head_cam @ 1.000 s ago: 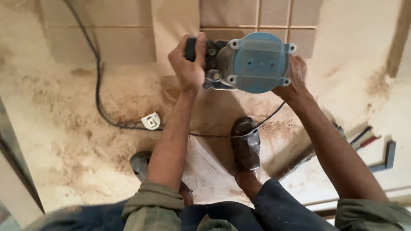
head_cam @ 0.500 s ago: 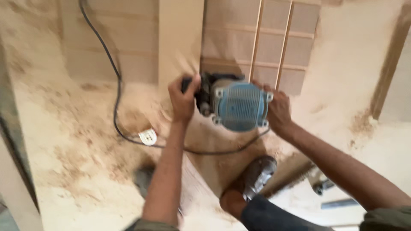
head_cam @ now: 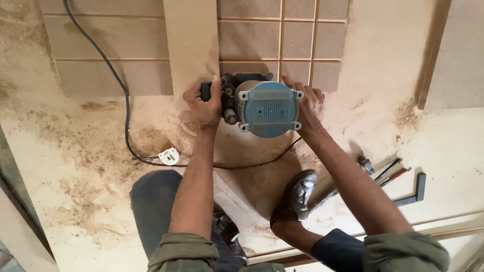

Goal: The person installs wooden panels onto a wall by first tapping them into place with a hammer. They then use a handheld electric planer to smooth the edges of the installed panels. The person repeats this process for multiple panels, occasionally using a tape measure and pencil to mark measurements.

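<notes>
On sawdust-strewn floor: grooved fibreboard panel (head_cam: pixel 116 38), blue-capped router (head_cam: pixel 264 108) standing on it beside a plain board strip (head_cam: pixel 189 45). Left hand (head_cam: pixel 205 103) and right hand (head_cam: pixel 308 106) clamped on side handles. Black cable (head_cam: pixel 121 100) loops left.

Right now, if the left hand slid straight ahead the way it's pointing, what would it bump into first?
Probably the plain upright board strip just past the left hand, which grips the blue router; depth is uncertain.

The light is soft and even, with short shadows near the tool; the picture is sharp, without glare.
</notes>
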